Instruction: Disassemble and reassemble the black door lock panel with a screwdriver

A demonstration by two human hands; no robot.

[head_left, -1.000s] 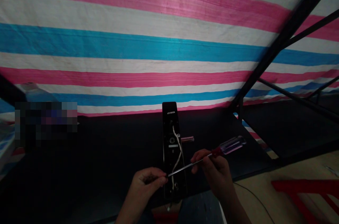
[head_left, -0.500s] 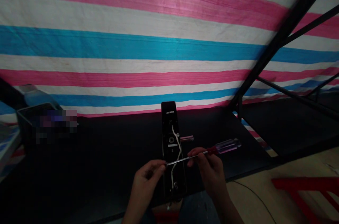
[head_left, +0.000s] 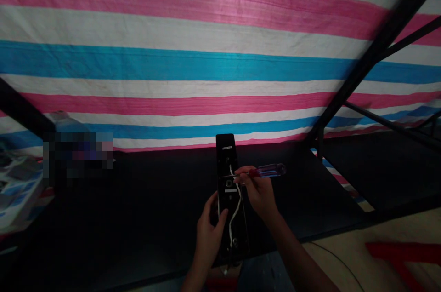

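A long black panel [head_left: 233, 218] lies lengthwise in front of me, with a white cable [head_left: 235, 214] along its face, small round fittings and white labels. My left hand [head_left: 211, 227] grips its left edge, the thumb on the face and the fingers down the side. In my right hand [head_left: 255, 188] is a screwdriver [head_left: 270, 170] with a clear purple-red handle, held near level by the shank. Its shank crosses the panel's upper half, pointing left. Whether the tip touches the panel, I cannot tell.
The panel rests on a black tabletop [head_left: 138, 209]. A blurred-out container [head_left: 79, 156] stands at the back left, beside a white-and-blue box [head_left: 20, 195]. Striped tarpaulin [head_left: 193, 66] hangs behind. Black metal bars [head_left: 347, 80] rise at right; a red frame [head_left: 399, 251] stands below.
My left hand has left the screwdriver's tip and taken hold of the panel's left edge. My right hand has carried the screwdriver farther up the panel. The view has shifted slightly.
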